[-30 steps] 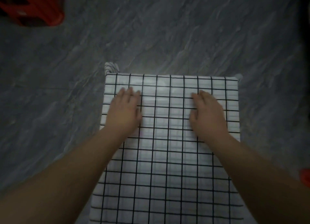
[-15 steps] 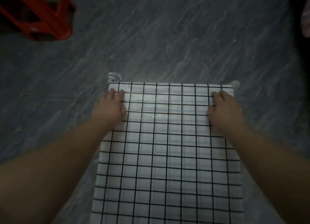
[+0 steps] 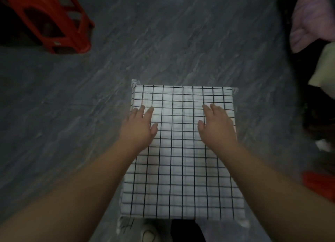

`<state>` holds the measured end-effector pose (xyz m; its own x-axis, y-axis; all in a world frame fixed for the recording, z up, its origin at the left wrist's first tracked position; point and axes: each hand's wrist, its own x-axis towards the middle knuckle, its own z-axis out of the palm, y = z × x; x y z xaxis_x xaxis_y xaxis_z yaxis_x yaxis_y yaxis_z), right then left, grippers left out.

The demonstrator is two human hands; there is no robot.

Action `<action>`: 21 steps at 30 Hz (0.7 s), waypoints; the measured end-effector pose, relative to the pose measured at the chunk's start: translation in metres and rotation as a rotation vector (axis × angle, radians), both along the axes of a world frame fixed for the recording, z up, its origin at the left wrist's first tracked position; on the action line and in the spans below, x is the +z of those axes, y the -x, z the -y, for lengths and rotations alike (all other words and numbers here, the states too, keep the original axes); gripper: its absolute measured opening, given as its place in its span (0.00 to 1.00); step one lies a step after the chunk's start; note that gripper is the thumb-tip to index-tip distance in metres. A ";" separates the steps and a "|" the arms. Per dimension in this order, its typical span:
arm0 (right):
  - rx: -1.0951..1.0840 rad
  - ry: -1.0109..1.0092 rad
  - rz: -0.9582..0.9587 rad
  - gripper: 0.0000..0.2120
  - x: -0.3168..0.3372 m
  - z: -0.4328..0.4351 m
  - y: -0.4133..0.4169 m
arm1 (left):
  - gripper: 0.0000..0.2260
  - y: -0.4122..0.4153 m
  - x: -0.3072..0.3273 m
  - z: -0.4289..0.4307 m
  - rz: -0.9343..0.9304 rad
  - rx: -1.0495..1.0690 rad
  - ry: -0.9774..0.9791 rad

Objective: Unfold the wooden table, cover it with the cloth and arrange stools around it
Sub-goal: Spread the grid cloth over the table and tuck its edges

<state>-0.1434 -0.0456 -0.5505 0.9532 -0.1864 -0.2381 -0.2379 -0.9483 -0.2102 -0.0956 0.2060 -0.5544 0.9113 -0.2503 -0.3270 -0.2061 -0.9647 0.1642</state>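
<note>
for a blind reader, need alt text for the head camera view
Seen from above, the left hand and right hand lie flat on a checked cloth covering a small table. A red stool is on the grey floor at upper left.

This looks like a dimly lit room in a home. The floor (image 3: 181, 42) is grey tile with a stone pattern. A red plastic stool (image 3: 82, 35) sits well ahead and to the left of the left grip (image 3: 139, 129). Loose pink and cream clothes (image 3: 311, 18) are heaped ahead and to the right of the right grip (image 3: 216, 127). A white checked cloth (image 3: 181, 178) lies spread under both grips.
</note>
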 end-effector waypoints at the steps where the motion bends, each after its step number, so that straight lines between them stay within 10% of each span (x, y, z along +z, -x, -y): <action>1: 0.003 -0.009 0.007 0.29 0.022 -0.010 0.015 | 0.28 0.016 0.021 -0.004 0.006 0.003 0.013; 21: 0.267 -0.132 0.133 0.29 0.342 -0.141 0.270 | 0.32 0.313 0.344 -0.134 0.189 0.289 0.120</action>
